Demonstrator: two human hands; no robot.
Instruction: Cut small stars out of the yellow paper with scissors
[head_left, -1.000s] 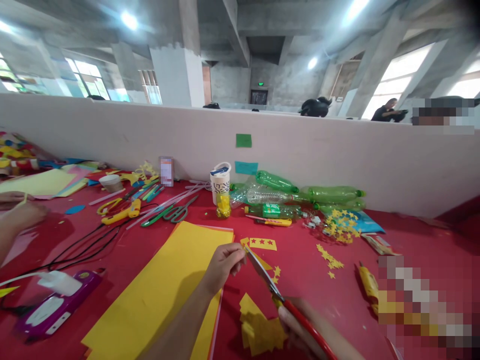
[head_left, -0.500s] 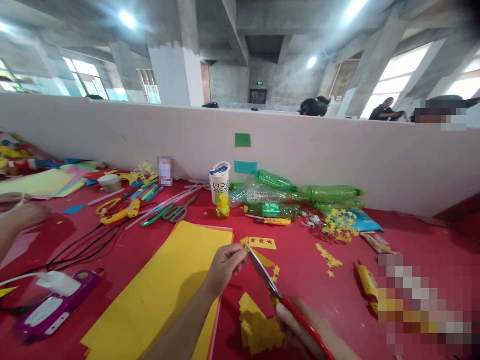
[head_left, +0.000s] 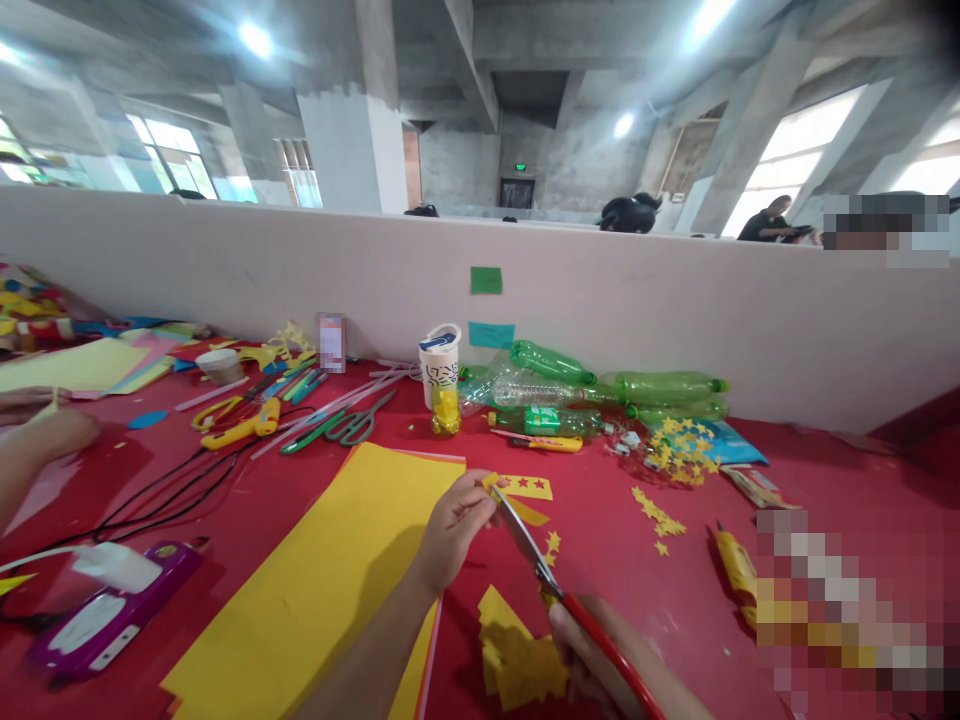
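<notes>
Between the fingertips of my left hand (head_left: 456, 525) is a small piece of yellow paper (head_left: 490, 482). My right hand (head_left: 589, 645) is closed round the red handles of a pair of scissors (head_left: 525, 532), whose blade tips touch or nearly touch that piece. Beyond the blades lies a yellow strip with star-shaped holes (head_left: 529, 487). A few loose yellow stars (head_left: 552, 548) rest just right of the blades. Yellow paper scraps (head_left: 517, 650) lie beneath my right hand, and a stack of large yellow sheets (head_left: 322, 580) is under my left forearm.
Green plastic bottles (head_left: 664, 386) and a white cup (head_left: 439, 365) stand or lie along the partition (head_left: 300, 260). More yellow stars (head_left: 682, 448) are piled at right. A purple power strip (head_left: 112, 610), a yellow glue gun (head_left: 244, 425) and cables occupy the left. Another person's hand (head_left: 56, 435) is at far left.
My left fingers have shifted slightly on the small yellow paper, which now shows at a different angle by the scissor tips. The scissors have moved only a little.
</notes>
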